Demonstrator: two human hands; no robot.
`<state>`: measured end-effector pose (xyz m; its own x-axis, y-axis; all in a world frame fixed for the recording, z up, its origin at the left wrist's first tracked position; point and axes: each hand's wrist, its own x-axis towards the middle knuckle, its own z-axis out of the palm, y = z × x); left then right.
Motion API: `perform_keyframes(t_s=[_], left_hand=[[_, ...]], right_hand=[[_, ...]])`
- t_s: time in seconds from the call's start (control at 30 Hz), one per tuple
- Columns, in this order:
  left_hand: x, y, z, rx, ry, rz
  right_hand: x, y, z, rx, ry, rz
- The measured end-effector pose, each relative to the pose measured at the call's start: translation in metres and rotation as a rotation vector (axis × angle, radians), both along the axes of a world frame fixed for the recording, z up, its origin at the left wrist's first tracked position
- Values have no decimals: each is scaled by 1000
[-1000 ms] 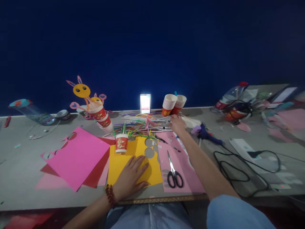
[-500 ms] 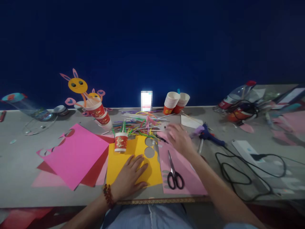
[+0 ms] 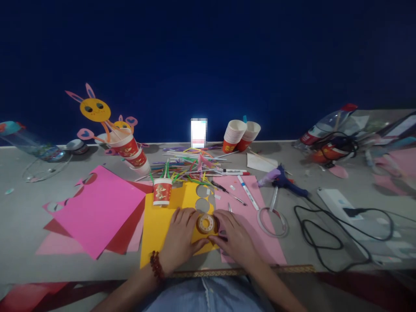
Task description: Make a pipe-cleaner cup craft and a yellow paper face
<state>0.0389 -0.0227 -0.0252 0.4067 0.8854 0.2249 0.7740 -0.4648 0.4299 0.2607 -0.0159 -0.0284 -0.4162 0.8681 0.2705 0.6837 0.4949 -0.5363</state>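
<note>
A roll of tape (image 3: 206, 223) with a pale core lies on the yellow paper (image 3: 152, 229). My right hand (image 3: 235, 238) grips its right side, thumb at the near edge. My left hand (image 3: 182, 227) rests on the paper, fingers stretched out, its index finger and thumb close against the roll's left side. Round holes (image 3: 203, 205) are cut in the yellow sheet just beyond the roll. Pink paper (image 3: 253, 234) lies on the right, with the scissors there mostly hidden under my right hand. A black pen (image 3: 227, 192) and a blue-capped marker (image 3: 248, 193) lie on the pink paper.
A red paper cup (image 3: 162, 193) stands behind my left hand. Colourful pipe cleaners (image 3: 182, 167) are heaped beyond. Stacked cups (image 3: 234, 136), a glue gun (image 3: 286, 182) with its cable, a power strip (image 3: 338, 208) and a rabbit-faced craft (image 3: 95, 110) surround the work area. Magenta paper (image 3: 104, 212) lies left.
My right hand has come back from the far pens to the yellow paper, now with the roll of tape. My left hand has shifted slightly, its fingers now beside the roll.
</note>
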Motion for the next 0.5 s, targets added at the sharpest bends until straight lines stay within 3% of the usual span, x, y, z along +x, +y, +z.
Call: perform_keyframes(t_s=[0.5], left_hand=[[9,0,-8,25,-22,20]], right_hand=[[-2,-2,-7,-14,39,-63]])
